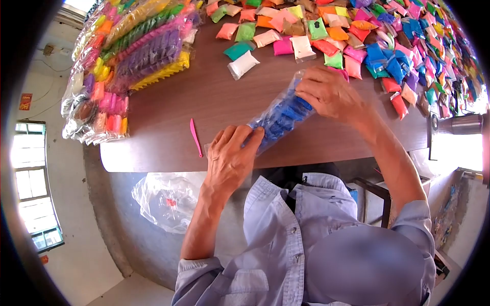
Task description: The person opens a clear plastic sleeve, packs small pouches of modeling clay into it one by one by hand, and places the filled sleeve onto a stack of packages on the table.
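Observation:
A long clear plastic bag (282, 116) with several blue packets inside lies slantwise over the table's near part. My left hand (232, 153) grips its lower left end, thumb and fingers closed on the plastic. At the upper right end, my right hand (326, 94) pinches the bag near its edge. Left of my left hand, a thin pink plastic knife (195, 137) rests on the table. A white packet (243, 65) and a teal packet (238, 50) lie beyond the bag.
A large heap of small coloured packets (408, 56) covers the back and right of the brown table (163, 109). Filled clear bags of coloured packets (148, 56) are stacked at the left. A clear plastic sack (166, 204) hangs or lies below the near edge.

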Tool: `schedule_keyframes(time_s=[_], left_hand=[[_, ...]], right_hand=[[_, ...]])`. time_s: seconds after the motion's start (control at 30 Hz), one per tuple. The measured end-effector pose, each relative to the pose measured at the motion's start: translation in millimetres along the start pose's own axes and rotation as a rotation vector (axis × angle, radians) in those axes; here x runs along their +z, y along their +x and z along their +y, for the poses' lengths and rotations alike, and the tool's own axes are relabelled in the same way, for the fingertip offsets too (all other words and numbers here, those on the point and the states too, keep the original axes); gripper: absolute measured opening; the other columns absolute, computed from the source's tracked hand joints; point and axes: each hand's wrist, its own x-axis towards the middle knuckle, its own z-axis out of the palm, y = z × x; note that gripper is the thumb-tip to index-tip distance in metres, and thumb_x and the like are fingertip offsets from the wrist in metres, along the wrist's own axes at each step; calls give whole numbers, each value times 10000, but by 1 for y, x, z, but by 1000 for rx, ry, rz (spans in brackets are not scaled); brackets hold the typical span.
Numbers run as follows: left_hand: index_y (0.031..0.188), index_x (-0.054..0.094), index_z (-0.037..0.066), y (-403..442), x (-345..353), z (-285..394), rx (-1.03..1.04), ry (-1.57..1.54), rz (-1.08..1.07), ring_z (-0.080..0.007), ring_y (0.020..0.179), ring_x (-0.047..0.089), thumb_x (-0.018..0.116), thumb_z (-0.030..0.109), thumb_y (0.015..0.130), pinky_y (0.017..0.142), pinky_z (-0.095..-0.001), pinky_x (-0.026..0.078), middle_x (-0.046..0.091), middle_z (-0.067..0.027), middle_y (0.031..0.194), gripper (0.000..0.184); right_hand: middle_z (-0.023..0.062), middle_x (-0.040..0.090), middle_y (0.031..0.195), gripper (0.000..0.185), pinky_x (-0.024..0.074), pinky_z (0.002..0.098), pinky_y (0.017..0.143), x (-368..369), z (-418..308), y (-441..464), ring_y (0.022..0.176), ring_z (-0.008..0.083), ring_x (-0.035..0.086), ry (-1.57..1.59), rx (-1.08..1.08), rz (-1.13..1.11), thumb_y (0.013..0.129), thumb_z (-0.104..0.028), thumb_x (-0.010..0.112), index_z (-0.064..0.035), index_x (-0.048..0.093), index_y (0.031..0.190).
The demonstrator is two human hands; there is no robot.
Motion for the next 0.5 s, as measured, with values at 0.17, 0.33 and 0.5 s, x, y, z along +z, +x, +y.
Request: schedule_keyframes(time_s=[0.17,0.33,0.5], left_hand=[[1141,815,87,1,0,2,-11,-1,4,-267,899,690,817,0,811,809,-411,588,689,-51,982,341],[1138,807,79,-3,0,3,-27,20,11,-277,909,695,835,44,843,806,-417,588,700,-61,1001,298],[1170,782,60,-16,-3,12,-75,-8,60,-313,1023,701,902,219,842,912,-449,567,723,-74,1137,383]], right_hand=[[104,641,1061,72,582,417,814,5,-9,-13,961,326,684,34,22,105,938,-48,752,-41,681,944],[124,649,1169,248,583,437,896,6,-10,-23,1054,346,681,18,38,86,896,-153,829,-54,698,1082],[145,635,1304,627,556,460,1041,-6,-23,-36,1220,370,640,-19,55,-14,809,-253,912,-103,688,1375]])
